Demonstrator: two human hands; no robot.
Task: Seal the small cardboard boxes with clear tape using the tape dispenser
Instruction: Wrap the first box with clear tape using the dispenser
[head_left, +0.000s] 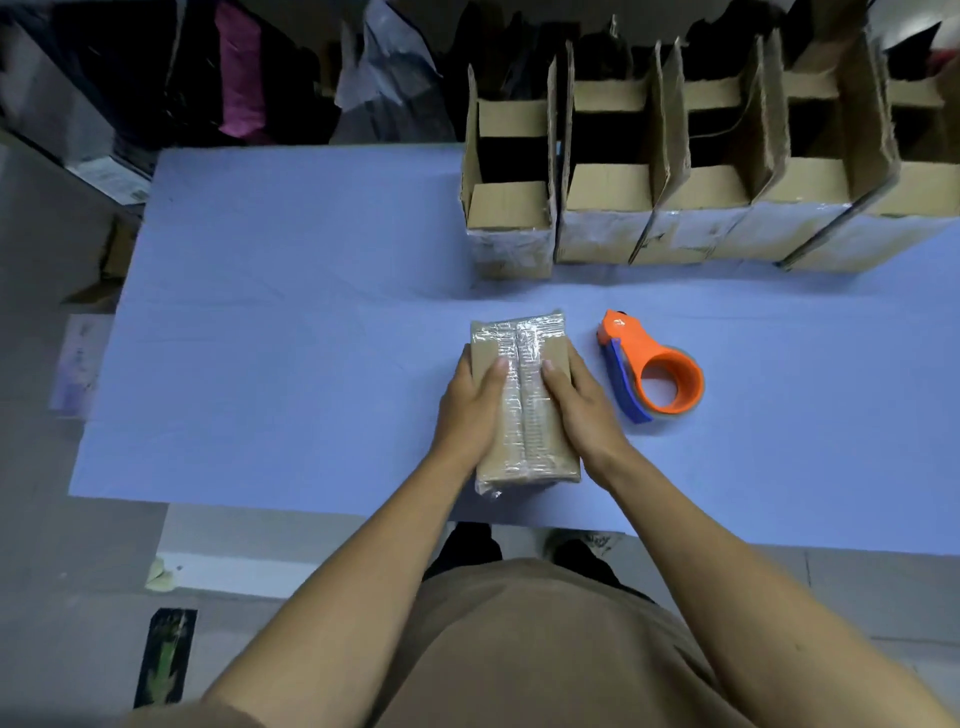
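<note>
Pressing taped cardboard box | left hand, right hand gripping sides | light, stiff, tape slick | tape dispenser lying at 3 o'clock, untouched

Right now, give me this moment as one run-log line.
left hand: holds taped box | right hand: holds same box | tape dispenser: idle on table, right of box | open boxes: far edge

**Blue table and its load**

The blue table carries a taped box near its front edge. The orange dispenser lies just right of the box, apart from it. Behind the box and to its right, a row of open boxes stands along the table's far edge, flaps up, side by side.
</note>
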